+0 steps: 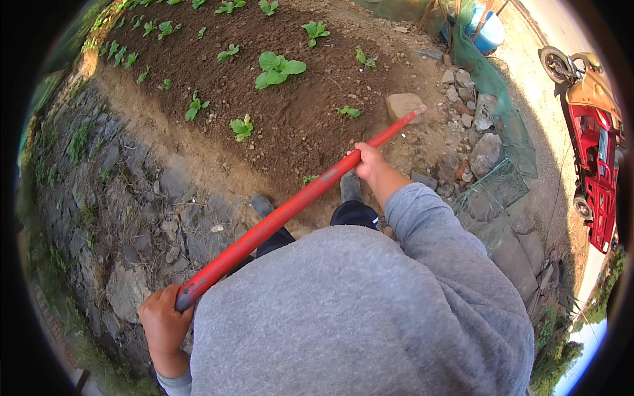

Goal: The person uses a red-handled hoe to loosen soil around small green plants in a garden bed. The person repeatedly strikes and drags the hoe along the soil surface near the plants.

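Note:
A long red pole (277,218), its paint worn in places, slants across the front of my body. My left hand (166,317) is closed round its near, lower-left end. Farther up, my right hand (367,161) grips the shaft. The pole's far tip overlaps a squarish tan stone (402,105) at the soil's edge; whether it touches the stone I cannot tell. Beyond the pole lies a bed of brown soil (302,119) with leafy green seedlings, the largest plant (277,69) near its middle. My boots (350,187) stand at the bed's near edge.
On the left a rough stone slope (124,198) falls away beside the bed. Loose rocks (485,153) and green netting (515,138) line the right side. A blue container (488,30) stands at the upper right. Past the netting, a red three-wheeled cargo vehicle (597,168) is on the road.

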### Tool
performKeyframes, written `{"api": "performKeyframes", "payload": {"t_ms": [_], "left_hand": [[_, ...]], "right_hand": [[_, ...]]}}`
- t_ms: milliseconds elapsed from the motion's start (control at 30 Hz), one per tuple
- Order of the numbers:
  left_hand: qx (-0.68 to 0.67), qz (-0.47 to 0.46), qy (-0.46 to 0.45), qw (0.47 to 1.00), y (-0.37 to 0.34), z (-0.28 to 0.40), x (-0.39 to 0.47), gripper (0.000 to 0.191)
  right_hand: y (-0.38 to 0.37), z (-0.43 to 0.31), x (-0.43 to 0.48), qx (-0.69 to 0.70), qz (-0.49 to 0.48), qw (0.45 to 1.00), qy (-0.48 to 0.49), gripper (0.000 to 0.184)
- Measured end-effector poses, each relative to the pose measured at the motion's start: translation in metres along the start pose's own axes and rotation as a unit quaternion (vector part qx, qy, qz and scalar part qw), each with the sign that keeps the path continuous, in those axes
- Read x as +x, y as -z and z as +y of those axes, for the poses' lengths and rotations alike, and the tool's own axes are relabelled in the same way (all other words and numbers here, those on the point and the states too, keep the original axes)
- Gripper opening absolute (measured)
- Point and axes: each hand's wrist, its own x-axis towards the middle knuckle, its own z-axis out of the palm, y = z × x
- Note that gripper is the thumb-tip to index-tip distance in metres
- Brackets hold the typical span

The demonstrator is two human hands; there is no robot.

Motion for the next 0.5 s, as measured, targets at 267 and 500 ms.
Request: {"api": "performKeyframes", "payload": {"t_ms": [267, 500], "left_hand": [[0.028, 0.014, 0.061, 0.998, 0.043, 0.006, -0.050, 0.025], [0.046, 0.014, 0.058, 0.997, 0.048, -0.029, -0.070, 0.030]], "right_hand": [[-0.032, 0.022, -0.062, -0.071, -0.020, 0.996, -0.051, 0.027], [-0.040, 0.054, -0.070, -0.047, -0.019, 0.996, -0.067, 0.024]]}}
